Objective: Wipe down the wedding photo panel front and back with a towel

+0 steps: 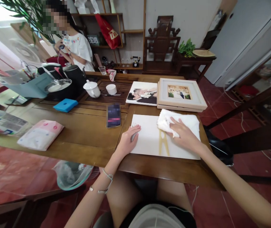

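A white panel (146, 134) lies flat near the front right corner of the table, with a yellowish A-shaped stand piece (163, 144) on its face. My left hand (129, 138) rests flat on the panel's left edge, fingers stretched out. A small greyish patch shows beside its thumb; I cannot make out what it is. On the panel's right half, my right hand (183, 133) presses down on a white cloth (166, 118). Its fingers are bent over the cloth, which covers the panel's upper right part and the stand piece's top.
Behind the panel are a photo print (142, 93) and stacked picture frames (181, 95). A phone (113, 115), blue sponge (65, 105), tissue pack (41, 134), lidded white cup (91, 89) and kettle (73, 77) occupy the left side. Another person (78, 47) stands beyond the table. A bin (72, 175) sits below.
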Motion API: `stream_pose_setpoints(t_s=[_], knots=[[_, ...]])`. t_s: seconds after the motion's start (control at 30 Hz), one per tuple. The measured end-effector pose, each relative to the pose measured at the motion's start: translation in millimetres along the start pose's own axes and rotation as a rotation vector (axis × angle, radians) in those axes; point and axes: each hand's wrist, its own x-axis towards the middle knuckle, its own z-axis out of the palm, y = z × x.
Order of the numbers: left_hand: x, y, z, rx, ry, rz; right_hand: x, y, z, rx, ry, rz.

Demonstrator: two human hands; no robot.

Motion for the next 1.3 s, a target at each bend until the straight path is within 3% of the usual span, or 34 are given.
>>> stream_pose_setpoints(t_s=[0.17, 0.27, 0.37, 0.5, 0.67, 0.73, 0.83, 0.93, 1.03, 1.13, 1.3], knots=[[0.2, 3.0, -1.3, -0.007, -0.021, -0.029, -67.4, -49.6, 6.7, 0.024, -0.085, -0.162], [0.3, 3.1, -1.4, -0.01, -0.021, -0.036, -80.8, -58.8, 5.2, 0.076, -0.114, -0.211], [0.2, 1.9, -1.2, -0.013, -0.023, -0.027, -62.9, -44.9, 1.0, 0.161, -0.098, -0.188], [0.0, 0.9, -0.8, -0.015, -0.025, -0.02, -11.5, -13.8, -1.6, 0.224, -0.035, -0.114], [-0.6, 0.4, -0.6, -0.023, -0.019, -0.014, 36.5, -4.7, 5.3, 0.105, -0.028, -0.027], [-0.7, -0.4, -0.1, -0.026, -0.015, -0.012, 36.0, -18.1, 9.2, 0.0, -0.065, -0.023], [-0.9, -1.8, 0.9, -0.032, -0.009, -0.012, 12.7, -52.2, 14.1, -0.118, -0.134, -0.092], [-0.8, -2.6, 1.1, -0.039, -0.008, -0.014, -21.1, -85.3, 15.6, -0.099, -0.217, -0.239], [-0.6, -2.3, 0.2, -0.036, -0.027, -0.02, -38.4, -97.6, 12.4, -0.033, -0.278, -0.325], [-0.6, -2.1, -0.4, -0.032, -0.037, -0.023, -24.5, -85.4, 7.8, -0.012, -0.287, -0.287], [-0.6, -1.8, 0.6, -0.034, -0.018, -0.023, 37.5, -54.1, 11.1, -0.093, -0.19, -0.112]])
